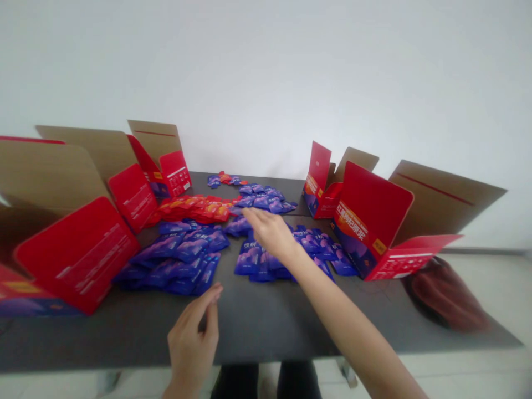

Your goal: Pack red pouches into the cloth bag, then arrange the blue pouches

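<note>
My left hand (194, 328) hovers over the table's near edge, just below a pile of purple sachets (183, 260). Its thumb and fingertips come together, and nothing shows between them. My right hand (270, 230) stretches forward above the purple sachets (270, 266) at the middle. Its fingers are extended and point left, toward the far sachets (266, 197); the thumb is largely hidden. I see nothing held in it, and whether it touches a sachet is unclear. Red-orange sachets (199, 208) lie in a heap left of my right hand.
Open red cardboard boxes with raised flaps line the left side, one close by (78, 260) and another farther back (174, 172). Two more open boxes (363, 227) (320, 188) stand on the right. A dark reddish cloth-like bundle (449, 293) lies at the grey table's (257, 327) right end.
</note>
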### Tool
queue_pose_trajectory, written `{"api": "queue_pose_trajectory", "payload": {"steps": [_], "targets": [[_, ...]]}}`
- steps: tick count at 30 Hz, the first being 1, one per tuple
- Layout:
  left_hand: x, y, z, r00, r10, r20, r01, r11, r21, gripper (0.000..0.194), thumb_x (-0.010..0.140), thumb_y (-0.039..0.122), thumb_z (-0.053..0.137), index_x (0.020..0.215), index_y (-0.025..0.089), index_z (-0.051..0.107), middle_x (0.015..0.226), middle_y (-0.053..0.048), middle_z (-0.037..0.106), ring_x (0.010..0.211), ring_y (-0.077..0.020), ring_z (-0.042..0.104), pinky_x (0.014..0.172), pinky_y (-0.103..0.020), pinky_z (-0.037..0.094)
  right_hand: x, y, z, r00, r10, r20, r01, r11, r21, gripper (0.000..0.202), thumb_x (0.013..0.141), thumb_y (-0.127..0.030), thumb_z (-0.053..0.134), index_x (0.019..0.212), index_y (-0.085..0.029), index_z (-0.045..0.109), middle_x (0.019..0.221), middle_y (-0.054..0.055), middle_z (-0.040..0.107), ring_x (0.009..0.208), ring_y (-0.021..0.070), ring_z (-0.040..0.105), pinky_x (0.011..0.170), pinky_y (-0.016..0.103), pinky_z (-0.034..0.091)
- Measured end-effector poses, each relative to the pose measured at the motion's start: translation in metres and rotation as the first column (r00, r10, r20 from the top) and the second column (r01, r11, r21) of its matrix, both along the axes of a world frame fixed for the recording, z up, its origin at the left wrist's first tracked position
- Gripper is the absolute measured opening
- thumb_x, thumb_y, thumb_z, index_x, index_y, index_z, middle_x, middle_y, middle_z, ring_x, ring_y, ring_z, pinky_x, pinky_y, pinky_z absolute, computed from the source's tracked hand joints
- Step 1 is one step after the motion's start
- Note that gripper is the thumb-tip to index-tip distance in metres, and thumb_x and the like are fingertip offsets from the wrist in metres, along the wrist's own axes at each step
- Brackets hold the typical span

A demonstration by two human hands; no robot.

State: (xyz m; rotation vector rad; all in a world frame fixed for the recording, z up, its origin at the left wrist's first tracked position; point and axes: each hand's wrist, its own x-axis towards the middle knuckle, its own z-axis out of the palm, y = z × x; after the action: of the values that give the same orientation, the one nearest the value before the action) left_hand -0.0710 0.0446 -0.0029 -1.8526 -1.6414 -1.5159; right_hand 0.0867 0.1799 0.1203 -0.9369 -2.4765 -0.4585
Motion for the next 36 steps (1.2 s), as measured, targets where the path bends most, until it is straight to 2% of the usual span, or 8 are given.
{"api": "queue_pose_trajectory", "payload": {"steps": [4,9,15,20,24,26,32,36], "targets": [[0.007,0.002,0.003,1.000,-0.009,-0.024,0.009,1.000,-0.003,0.020,0.086,0.020,0.049,0.100,0.020,0.062,0.093,-0.002,0.070,0.083,-0.0147,0.066,0.078,-0.023,0.050,0.041,0.028,0.010,0.977,-0.141,-0.159,0.153,0.986,0.061,0.045,0.085,-0.001,0.024,0.123,-0.010,0.048,0.122,0.012,0.056,0.113,0.0173,0.050,0.098,0.029,0.037],[0.011,0.004,-0.001,0.996,-0.054,-0.076,0.052,0.998,-0.023,0.021,0.086,0.022,0.050,0.103,0.020,0.060,0.096,-0.003,0.069,0.084,-0.0144,0.066,0.081,-0.024,0.049,0.058,0.070,-0.012,0.956,-0.285,-0.076,0.283,0.958,-0.039,0.044,0.084,-0.001,0.029,0.122,-0.010,0.048,0.119,0.012,0.057,0.109,0.0186,0.053,0.093,0.028,0.040],[0.009,0.006,-0.005,0.992,-0.043,-0.122,0.041,0.999,-0.023,0.022,0.087,0.025,0.048,0.104,0.018,0.060,0.095,-0.003,0.070,0.083,-0.0130,0.066,0.080,-0.021,0.048,0.046,0.115,-0.012,0.938,-0.339,-0.066,0.335,0.939,-0.074,0.041,0.084,-0.002,0.031,0.122,-0.009,0.046,0.117,0.015,0.057,0.105,0.0223,0.054,0.090,0.032,0.040],[0.010,0.008,-0.003,0.991,-0.020,-0.135,0.013,0.999,-0.053,0.023,0.089,0.029,0.045,0.102,0.019,0.061,0.092,-0.002,0.070,0.082,-0.0131,0.067,0.079,-0.020,0.049,0.018,0.137,-0.018,0.967,-0.250,0.044,0.254,0.955,-0.151,0.037,0.085,-0.004,0.035,0.119,-0.013,0.049,0.115,0.015,0.058,0.105,0.0209,0.054,0.088,0.030,0.040],[0.008,0.007,-0.003,0.994,-0.047,-0.095,0.040,0.997,-0.072,0.022,0.089,0.028,0.046,0.102,0.019,0.061,0.094,-0.001,0.070,0.083,-0.0120,0.066,0.080,-0.018,0.049,0.009,0.126,-0.046,0.983,-0.144,0.115,0.170,0.948,-0.268,0.019,0.084,-0.015,0.048,0.094,-0.013,0.063,0.092,0.012,0.067,0.089,0.0204,0.062,0.081,0.028,0.043],[0.008,0.006,-0.004,0.996,-0.060,-0.070,0.055,0.995,-0.078,0.022,0.088,0.027,0.048,0.104,0.020,0.060,0.095,-0.001,0.070,0.085,-0.0111,0.066,0.082,-0.017,0.048,0.014,0.117,-0.049,0.991,-0.109,0.076,0.127,0.948,-0.291,0.021,0.087,-0.025,0.047,0.086,-0.013,0.065,0.086,0.009,0.068,0.085,0.0190,0.063,0.083,0.028,0.042],[0.007,0.004,-0.003,0.998,-0.054,-0.028,0.053,0.998,-0.042,0.021,0.086,0.023,0.049,0.103,0.020,0.061,0.096,-0.002,0.069,0.087,-0.0125,0.065,0.082,-0.019,0.049,0.017,0.080,-0.005,0.979,-0.115,-0.170,0.075,0.972,-0.225,0.030,0.094,-0.024,0.033,0.105,-0.014,0.060,0.105,0.006,0.065,0.101,0.0155,0.058,0.089,0.026,0.038],[0.006,0.000,0.000,1.000,-0.001,0.013,0.000,0.999,0.037,0.016,0.085,0.020,0.051,0.096,0.019,0.063,0.091,-0.003,0.070,0.082,-0.0135,0.066,0.077,-0.021,0.051,-0.041,0.028,0.000,0.962,0.194,-0.191,-0.241,0.934,-0.262,0.029,0.091,-0.037,0.043,0.109,-0.019,0.058,0.109,0.003,0.064,0.100,0.0141,0.058,0.086,0.022,0.040]]}}
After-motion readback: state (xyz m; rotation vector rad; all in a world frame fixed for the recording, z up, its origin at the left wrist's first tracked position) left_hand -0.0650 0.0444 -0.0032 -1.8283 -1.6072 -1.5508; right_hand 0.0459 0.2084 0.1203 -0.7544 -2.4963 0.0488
